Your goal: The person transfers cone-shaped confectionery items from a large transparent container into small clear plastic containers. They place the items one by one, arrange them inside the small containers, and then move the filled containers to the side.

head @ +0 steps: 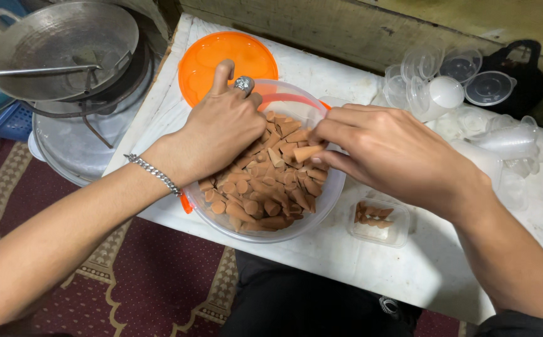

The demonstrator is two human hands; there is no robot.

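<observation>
Seen from above, our right hand pinches a single brown cone between thumb and fingertips over the clear round tub of loose cones. The held cone lies roughly level, its long axis running from 9 to 3 o'clock, wide end toward 9. Our left hand, fingers curled down among the pile, sits just at 9 o'clock of it; we cannot tell what it grips. A small clear box of cones waits at 5 o'clock, nearer our right.
</observation>
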